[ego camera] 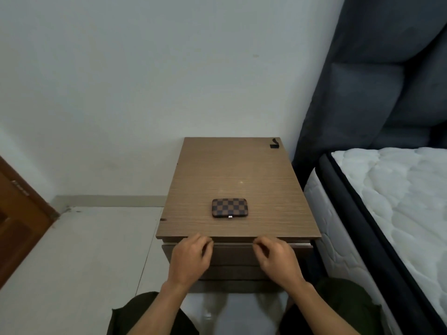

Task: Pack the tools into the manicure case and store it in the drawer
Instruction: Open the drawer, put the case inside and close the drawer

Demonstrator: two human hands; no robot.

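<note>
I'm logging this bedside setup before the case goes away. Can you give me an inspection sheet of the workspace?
Surface: wooden nightstand top, mostly bare.
Job's things: checkered manicure case lies closed and flat near the front edge; no loose tools seen. Top drawer looks at most barely open.
Clutter: small black object at the back right corner.
Grippers: left hand and right hand have fingers curled at the drawer's top edge, holding nothing else.
Cables: nothing seen.
Surroundings: white wall behind, bare mattress and dark headboard to the right, wooden door to the left, pale floor.
</note>
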